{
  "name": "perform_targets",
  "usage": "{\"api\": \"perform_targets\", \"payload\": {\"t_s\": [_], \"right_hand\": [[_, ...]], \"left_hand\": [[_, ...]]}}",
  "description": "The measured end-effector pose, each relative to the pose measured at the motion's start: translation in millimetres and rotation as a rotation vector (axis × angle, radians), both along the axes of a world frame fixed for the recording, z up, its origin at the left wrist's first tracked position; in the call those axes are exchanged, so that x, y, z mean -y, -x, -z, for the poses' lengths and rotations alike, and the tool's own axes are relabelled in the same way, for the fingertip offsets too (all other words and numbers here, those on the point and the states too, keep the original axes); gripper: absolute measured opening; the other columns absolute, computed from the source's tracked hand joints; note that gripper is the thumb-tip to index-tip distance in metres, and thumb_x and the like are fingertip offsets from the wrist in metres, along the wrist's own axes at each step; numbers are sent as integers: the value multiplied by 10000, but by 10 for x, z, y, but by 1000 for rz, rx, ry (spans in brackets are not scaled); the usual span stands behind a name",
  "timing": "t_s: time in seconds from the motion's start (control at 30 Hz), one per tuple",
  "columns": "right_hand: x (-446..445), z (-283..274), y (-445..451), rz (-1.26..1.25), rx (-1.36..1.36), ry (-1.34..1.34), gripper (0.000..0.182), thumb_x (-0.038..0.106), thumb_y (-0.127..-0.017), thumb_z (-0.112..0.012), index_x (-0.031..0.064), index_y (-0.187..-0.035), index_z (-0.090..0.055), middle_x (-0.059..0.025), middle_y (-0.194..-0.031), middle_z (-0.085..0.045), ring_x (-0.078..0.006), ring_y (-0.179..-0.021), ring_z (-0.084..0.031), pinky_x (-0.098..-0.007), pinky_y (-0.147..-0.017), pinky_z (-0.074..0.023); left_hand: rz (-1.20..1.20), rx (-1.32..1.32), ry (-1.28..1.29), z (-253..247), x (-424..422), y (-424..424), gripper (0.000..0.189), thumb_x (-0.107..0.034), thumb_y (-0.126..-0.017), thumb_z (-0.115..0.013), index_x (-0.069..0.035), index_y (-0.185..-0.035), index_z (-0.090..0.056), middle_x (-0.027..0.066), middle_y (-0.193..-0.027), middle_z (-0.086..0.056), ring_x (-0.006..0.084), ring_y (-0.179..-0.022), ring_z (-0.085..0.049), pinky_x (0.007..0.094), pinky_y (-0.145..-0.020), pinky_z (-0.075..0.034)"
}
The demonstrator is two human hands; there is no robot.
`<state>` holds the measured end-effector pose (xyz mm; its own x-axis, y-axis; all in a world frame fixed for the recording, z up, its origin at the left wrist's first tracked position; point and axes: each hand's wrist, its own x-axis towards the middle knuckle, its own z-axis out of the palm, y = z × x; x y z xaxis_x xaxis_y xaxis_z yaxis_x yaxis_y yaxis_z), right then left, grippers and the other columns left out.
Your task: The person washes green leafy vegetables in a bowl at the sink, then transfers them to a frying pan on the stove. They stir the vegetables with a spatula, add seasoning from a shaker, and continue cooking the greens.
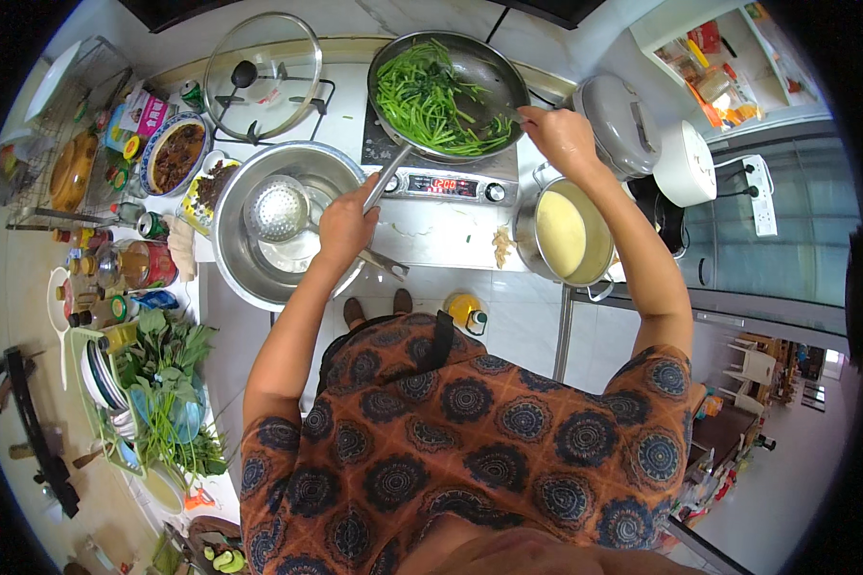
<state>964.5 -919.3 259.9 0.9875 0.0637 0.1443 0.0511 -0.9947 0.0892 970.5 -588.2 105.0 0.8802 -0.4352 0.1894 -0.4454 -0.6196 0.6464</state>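
Observation:
My left hand grips the metal handle of a frying pan, which is tilted over the induction cooker. Green leafy stems lie mostly in the pan's left and lower parts. My right hand is closed at the pan's right rim, its fingers around a thin utensil whose tip reaches the greens; its kind is hard to make out. Below my left forearm and to its left stands a large steel basin with a perforated skimmer in it.
A steel pot of pale yellow liquid stands right of the cooker. A glass lid rests over the gas burner at left. Bowls of dark food, bottles and leafy vegetables line the left side. An oil bottle stands on the floor.

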Motion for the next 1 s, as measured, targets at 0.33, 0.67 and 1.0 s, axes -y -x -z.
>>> {"api": "perform_targets", "payload": {"t_s": [0.33, 0.67, 1.0], "right_hand": [[-724, -373, 521, -358, 45, 412, 189, 86, -767, -565, -14, -923, -605, -99, -555, -615, -225, -503, -639, -334, -421, -489], [-1111, -791, 698, -248, -149, 391, 108, 116, -751, -581, 67, -791, -669, -108, -646, -654, -240, -605, -666, -368, -525, -523], [-1060, -166, 256, -278, -161, 562, 114, 93, -814, -565, 40, -866, -651, -67, -661, -664, -211, -625, -674, -327, -496, -515]], "left_hand": [[22, 23, -2, 33, -16, -14, 580, -135, -762, -671, -140, -1319, -509, 176, -855, -639, 353, -782, -623, 451, -703, -496], [23, 42, 34, 126, -30, -33, 577, -151, -767, -669, -142, -1321, -508, 173, -825, -625, 345, -768, -621, 453, -697, -495], [33, 17, -9, 117, -38, -33, 590, -172, -769, -673, -155, -1332, -495, 166, -838, -627, 337, -778, -621, 443, -700, -496]]}}
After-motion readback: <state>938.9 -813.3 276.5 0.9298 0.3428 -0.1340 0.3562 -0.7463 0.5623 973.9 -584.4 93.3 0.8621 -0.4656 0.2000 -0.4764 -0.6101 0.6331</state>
